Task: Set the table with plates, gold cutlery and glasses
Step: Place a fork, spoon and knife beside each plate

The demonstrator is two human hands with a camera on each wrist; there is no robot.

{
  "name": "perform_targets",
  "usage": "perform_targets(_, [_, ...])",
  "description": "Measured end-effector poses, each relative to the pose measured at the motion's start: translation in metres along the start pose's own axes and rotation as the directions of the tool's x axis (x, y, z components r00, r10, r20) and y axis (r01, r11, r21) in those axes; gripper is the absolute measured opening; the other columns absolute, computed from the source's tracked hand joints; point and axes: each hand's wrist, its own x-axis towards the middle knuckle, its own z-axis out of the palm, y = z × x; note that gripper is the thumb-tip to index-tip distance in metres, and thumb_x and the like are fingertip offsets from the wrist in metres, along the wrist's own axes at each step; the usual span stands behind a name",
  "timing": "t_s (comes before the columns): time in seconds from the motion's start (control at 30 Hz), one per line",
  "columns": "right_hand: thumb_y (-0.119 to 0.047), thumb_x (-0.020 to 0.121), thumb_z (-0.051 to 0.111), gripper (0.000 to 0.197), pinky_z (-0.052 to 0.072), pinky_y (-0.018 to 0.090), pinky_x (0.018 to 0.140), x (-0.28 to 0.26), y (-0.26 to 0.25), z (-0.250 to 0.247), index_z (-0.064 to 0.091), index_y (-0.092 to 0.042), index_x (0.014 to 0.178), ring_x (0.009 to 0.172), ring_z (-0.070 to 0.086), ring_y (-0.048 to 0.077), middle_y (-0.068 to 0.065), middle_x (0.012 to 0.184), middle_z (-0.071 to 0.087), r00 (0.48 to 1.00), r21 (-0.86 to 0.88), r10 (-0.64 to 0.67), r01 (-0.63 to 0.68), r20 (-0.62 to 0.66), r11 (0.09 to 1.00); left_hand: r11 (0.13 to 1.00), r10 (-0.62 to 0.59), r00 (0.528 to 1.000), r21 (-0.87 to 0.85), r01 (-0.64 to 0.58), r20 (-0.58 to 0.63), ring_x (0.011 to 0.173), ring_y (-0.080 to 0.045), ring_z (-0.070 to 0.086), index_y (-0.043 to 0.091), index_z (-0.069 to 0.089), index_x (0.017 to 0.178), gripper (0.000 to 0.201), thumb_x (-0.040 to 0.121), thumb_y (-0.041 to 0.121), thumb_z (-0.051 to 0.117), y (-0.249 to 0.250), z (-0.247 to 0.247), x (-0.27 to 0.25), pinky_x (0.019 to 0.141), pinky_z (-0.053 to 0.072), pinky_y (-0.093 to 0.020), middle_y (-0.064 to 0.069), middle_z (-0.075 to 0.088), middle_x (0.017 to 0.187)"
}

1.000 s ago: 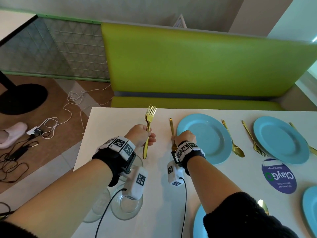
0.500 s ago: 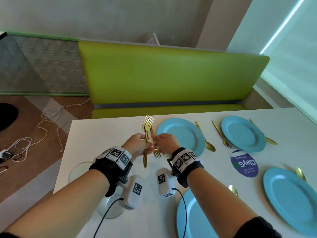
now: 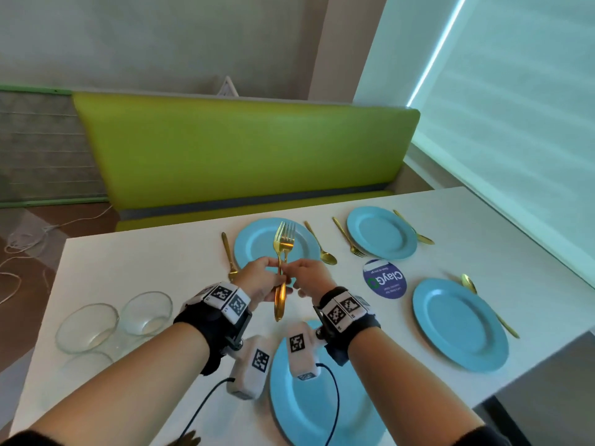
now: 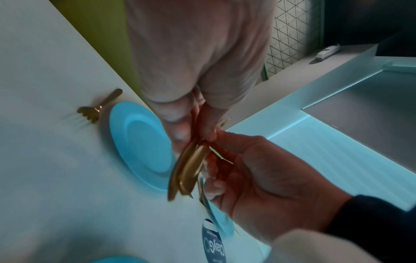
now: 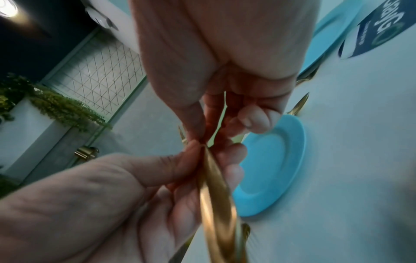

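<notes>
White table [image 3: 135, 262], both hands pinching shiny gold forks [image 3: 284, 243], tines up

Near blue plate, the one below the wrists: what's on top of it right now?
Nothing visible lies on the near blue plate; the wrist cameras and arms cover parts of it. Both hands hold gold forks in the air beyond it.

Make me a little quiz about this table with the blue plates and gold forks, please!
1. How many blue plates lie on the table?
2. True or false: the two glass bowls sit on the green bench.
3. What do the left hand and right hand hold between them?

Key
1. Four: far plate, next one, right plate, near plate.
2. False; they stand on the table.
3. Gold forks, held upright with the tines on top.
</notes>
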Motion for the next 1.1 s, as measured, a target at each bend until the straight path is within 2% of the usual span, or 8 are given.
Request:
perform_targets(0.1, [-0.027, 0.090, 0.060, 0.029, 0.037, 0.025, 0.048, -0.005, 0.016, -0.034, 0.055, -0.020, 0.062, 0.051, 0.045, 0.014, 0.009, 0.077, 0.060, 0.999, 0.017, -0.005, 0.006, -0.053, 1.000, 1.000, -0.004, 0.999, 0.013, 0.004, -0.033, 0.071, -0.023, 0.064, 0.015, 0.050, 0.107, 0.026, 0.090, -0.003, 0.055, -0.002, 0.026, -0.004, 0.073, 0.055, -0.036, -0.013, 0.065, 0.087])
perform_targets(0.2, [-0.027, 0.089, 0.061, 0.029, 0.037, 0.025, 0.047, -0.008, 0.048, -0.077, 0.056, -0.021, 0.060, 0.050, 0.045, 0.014, 0.010, 0.076, 0.063, 0.992, -0.067, -0.003, -0.006, -0.123, 0.998, 1.000, -0.025, 0.999, 0.009, 0.025, -0.048, 0.067, -0.021, 0.062, 0.011, 0.048, 0.108, 0.026, 0.090, -0.007, 0.052, -0.007, 0.054, -0.007, 0.067, 0.053, -0.032, -0.010, 0.061, 0.081])
perform_targets(0.33, [-0.027, 0.087, 0.062, 0.034, 0.040, 0.028, 0.064, -0.014, 0.099, -0.135, 0.053, -0.025, 0.054, 0.060, 0.050, 0.017, -0.003, 0.060, 0.057, 0.986, -0.299, 0.066, -0.110, -0.153, 0.948, 0.999, -0.043, 0.997, 0.002, 0.043, -0.068, 0.066, -0.019, 0.059, 0.011, 0.048, 0.106, 0.023, 0.091, -0.006, 0.049, -0.020, 0.086, -0.006, 0.063, 0.052, -0.031, -0.008, 0.058, 0.079])
perform_targets(0.47, [-0.028, 0.086, 0.065, 0.032, 0.050, 0.030, 0.081, -0.022, 0.143, -0.174, 0.053, -0.026, 0.056, 0.076, 0.056, 0.021, 0.004, 0.080, 0.064, 0.965, -0.401, 0.172, -0.239, -0.197, 0.884, 0.998, -0.060, 0.993, 0.004, 0.061, -0.100, 0.066, -0.019, 0.060, 0.011, 0.051, 0.106, 0.023, 0.091, -0.006, 0.050, -0.032, 0.112, -0.002, 0.065, 0.053, -0.032, -0.007, 0.059, 0.080])
perform_targets(0.57, [-0.028, 0.085, 0.066, 0.014, 0.051, 0.031, 0.088, -0.024, 0.167, -0.189, 0.067, -0.019, 0.075, 0.093, 0.063, 0.024, 0.007, 0.097, 0.071, 0.957, -0.445, 0.213, -0.280, -0.195, 0.851, 0.998, -0.061, 0.993, 0.004, 0.062, -0.106, 0.066, -0.018, 0.058, 0.011, 0.050, 0.106, 0.023, 0.091, -0.007, 0.048, -0.036, 0.128, 0.001, 0.064, 0.052, -0.032, -0.007, 0.058, 0.079])
perform_targets(0.67, [-0.029, 0.087, 0.063, 0.023, 0.050, 0.030, 0.093, -0.026, 0.183, -0.197, 0.072, -0.012, 0.099, 0.105, 0.063, 0.023, 0.007, 0.108, 0.070, 0.959, -0.504, 0.218, -0.281, -0.181, 0.817, 0.998, -0.063, 0.991, -0.001, 0.063, -0.116, 0.066, -0.018, 0.057, 0.011, 0.050, 0.105, 0.023, 0.091, -0.007, 0.048, -0.039, 0.140, 0.004, 0.067, 0.052, -0.033, -0.007, 0.058, 0.079])
perform_targets(0.9, [-0.020, 0.081, 0.069, 0.005, 0.052, 0.029, 0.084, -0.022, 0.204, -0.198, 0.065, -0.021, 0.078, 0.095, 0.064, 0.022, 0.007, 0.101, 0.071, 0.957, -0.511, 0.228, -0.289, -0.179, 0.810, 0.997, -0.080, 0.986, 0.008, 0.082, -0.143, 0.070, -0.018, 0.059, 0.011, 0.052, 0.105, 0.022, 0.091, -0.006, 0.050, -0.050, 0.157, 0.007, 0.074, 0.053, -0.036, -0.007, 0.059, 0.081])
perform_targets(1.1, [-0.025, 0.082, 0.067, 0.008, 0.055, 0.033, 0.082, -0.022, 0.208, -0.200, 0.071, -0.019, 0.087, 0.094, 0.065, 0.026, 0.006, 0.098, 0.070, 0.958, -0.551, 0.195, -0.281, -0.211, 0.786, 0.997, -0.073, 0.984, 0.015, 0.077, -0.164, 0.070, -0.018, 0.060, 0.011, 0.052, 0.104, 0.022, 0.091, -0.006, 0.049, -0.050, 0.166, 0.009, 0.075, 0.054, -0.035, -0.006, 0.060, 0.083])
